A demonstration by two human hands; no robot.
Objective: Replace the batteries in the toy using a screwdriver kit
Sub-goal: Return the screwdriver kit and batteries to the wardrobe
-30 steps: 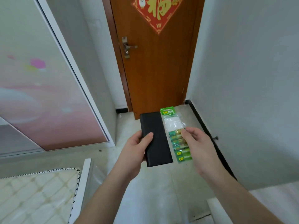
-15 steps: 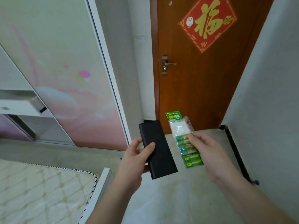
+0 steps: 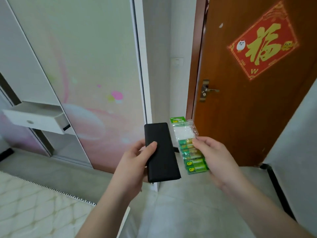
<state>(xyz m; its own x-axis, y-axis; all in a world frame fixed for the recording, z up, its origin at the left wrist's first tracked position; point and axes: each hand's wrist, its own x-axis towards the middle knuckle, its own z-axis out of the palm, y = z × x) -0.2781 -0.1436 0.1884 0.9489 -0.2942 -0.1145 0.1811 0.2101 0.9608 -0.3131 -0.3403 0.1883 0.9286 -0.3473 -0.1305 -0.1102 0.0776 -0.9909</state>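
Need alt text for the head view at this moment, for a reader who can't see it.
A person's left hand grips a flat black case while the right hand pinches a green pack of batteries beside it. Behind them are a brown wooden door and a pastel sliding wardrobe door.

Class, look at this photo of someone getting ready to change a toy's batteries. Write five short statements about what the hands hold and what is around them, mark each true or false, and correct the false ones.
1. The left hand holds a black case. True.
2. The right hand is empty. False: it pinches a battery pack.
3. The battery pack is green. True.
4. The wooden door stands wide open. False: it is closed.
5. The black case lies open. False: it is closed.
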